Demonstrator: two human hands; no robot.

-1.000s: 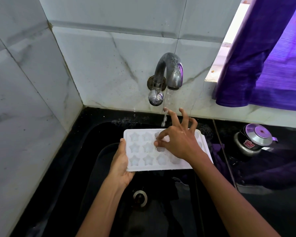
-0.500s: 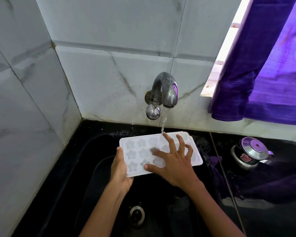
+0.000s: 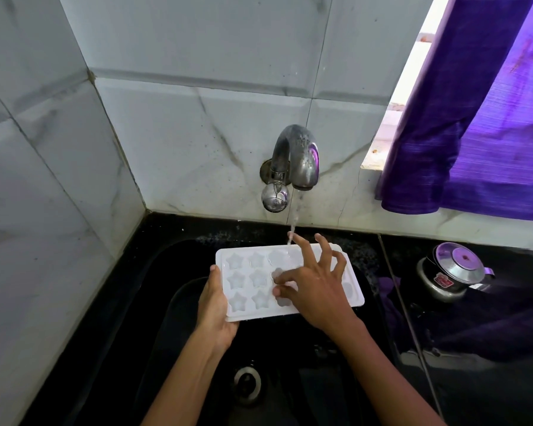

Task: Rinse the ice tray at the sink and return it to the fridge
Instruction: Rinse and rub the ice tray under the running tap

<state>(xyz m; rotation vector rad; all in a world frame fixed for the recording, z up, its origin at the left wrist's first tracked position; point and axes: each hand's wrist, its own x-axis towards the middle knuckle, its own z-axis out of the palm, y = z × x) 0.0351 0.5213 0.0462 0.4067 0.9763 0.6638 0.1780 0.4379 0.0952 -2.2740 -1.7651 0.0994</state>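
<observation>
Over the black sink (image 3: 154,302), centre frame, the left hand (image 3: 214,305) grips the white ice tray (image 3: 246,278) by its left end, thumb along the rim. The right hand (image 3: 313,287) lies on top, fingertips (image 3: 276,273) pressing into the middle cells, the other fingers splayed, clasping nothing. Water from the tap (image 3: 296,158) lands at the tray's far edge. That hand hides the right-hand cells. Below, the drain (image 3: 247,384) sits in open basin; a steel pot (image 3: 453,270) stands on the bench at right.
</observation>
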